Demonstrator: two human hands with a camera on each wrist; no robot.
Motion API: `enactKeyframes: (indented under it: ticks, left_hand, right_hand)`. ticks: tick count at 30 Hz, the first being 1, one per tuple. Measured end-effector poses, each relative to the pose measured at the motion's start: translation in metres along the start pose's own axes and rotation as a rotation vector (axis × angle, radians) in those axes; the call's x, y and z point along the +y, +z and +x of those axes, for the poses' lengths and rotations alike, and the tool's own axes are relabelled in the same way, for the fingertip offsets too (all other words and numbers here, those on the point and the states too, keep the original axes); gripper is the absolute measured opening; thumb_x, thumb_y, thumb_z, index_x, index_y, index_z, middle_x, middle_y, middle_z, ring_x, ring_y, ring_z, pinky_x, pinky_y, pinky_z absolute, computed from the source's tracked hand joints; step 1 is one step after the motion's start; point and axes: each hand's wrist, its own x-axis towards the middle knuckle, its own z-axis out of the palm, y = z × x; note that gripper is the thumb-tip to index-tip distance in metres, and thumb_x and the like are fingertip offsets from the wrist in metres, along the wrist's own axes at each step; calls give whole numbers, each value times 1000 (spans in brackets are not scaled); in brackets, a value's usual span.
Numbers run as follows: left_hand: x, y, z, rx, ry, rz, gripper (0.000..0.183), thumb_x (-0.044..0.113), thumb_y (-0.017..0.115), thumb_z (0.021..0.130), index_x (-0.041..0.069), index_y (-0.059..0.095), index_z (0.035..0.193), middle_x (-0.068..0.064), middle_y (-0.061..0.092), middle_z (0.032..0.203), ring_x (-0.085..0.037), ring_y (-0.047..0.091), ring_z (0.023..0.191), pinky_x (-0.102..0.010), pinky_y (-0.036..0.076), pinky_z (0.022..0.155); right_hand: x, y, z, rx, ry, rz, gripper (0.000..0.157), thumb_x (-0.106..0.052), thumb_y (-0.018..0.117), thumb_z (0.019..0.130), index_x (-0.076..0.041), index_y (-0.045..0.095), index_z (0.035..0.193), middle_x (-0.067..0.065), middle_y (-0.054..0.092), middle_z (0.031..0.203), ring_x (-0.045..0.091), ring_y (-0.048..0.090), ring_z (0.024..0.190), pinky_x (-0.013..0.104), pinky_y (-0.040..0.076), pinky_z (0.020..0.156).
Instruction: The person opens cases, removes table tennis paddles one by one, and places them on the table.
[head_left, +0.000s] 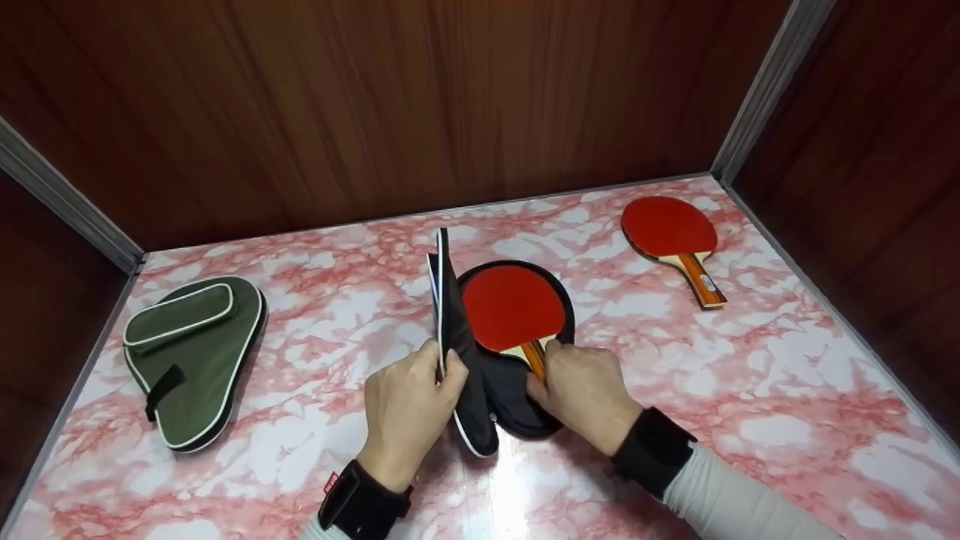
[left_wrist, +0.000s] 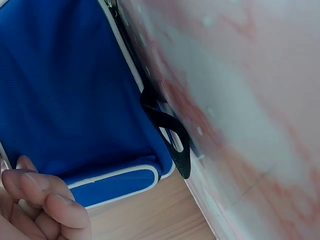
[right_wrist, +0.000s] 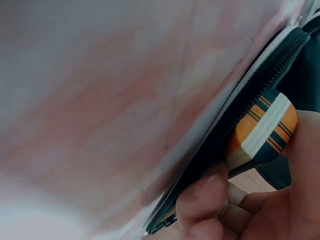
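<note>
A paddle case stands unzipped in the middle of the table, its black lining (head_left: 510, 394) showing. My left hand (head_left: 409, 390) pinches the edge of its raised flap (head_left: 463, 397), thumb on the lining side. The flap's outer face is blue (left_wrist: 70, 85) with white piping, a small pocket (left_wrist: 117, 185) and a black strap (left_wrist: 172, 132). A red table tennis paddle (head_left: 514, 307) lies face up over the case's other half. My right hand (head_left: 589, 386) grips its handle; the striped handle end (right_wrist: 265, 127) pokes out beside the zipper (right_wrist: 280, 67).
At the left lies a green paddle case (head_left: 199, 360) with white piping. Another red paddle (head_left: 670, 227) rests at the back right, handle towards me. Wooden panels (head_left: 420, 112) wall in the back and both sides of the marbled table (head_left: 322, 457).
</note>
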Motion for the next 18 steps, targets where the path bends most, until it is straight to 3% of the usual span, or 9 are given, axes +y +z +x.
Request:
enactKeyframes:
  ticks: [9, 15, 18]
  left_hand:
    - [2, 0, 1, -6, 8, 0, 34, 18, 72, 92, 17, 46, 70, 9, 34, 55, -14, 35, 43, -34, 29, 41]
    - [2, 0, 0, -8, 7, 2, 35, 18, 72, 93, 18, 45, 70, 9, 33, 56, -13, 33, 44, -33, 27, 41]
    - [2, 0, -1, -10, 1, -2, 36, 17, 71, 93, 18, 44, 69, 10, 32, 56, -10, 30, 45, -32, 26, 42]
  right_hand:
    - [10, -14, 2, -175, 97, 221, 30, -19, 81, 90, -4, 56, 86, 3, 49, 58, 32, 61, 51, 50, 54, 49]
    - [19, -17, -4, -84, 64, 174, 29, -18, 81, 94, -3, 56, 92, 3, 47, 55, 32, 59, 46, 51, 52, 44]
    - [24, -19, -5, -80, 67, 169, 30, -19, 80, 97, -3, 56, 92, 3, 47, 54, 33, 59, 46, 51, 50, 43]
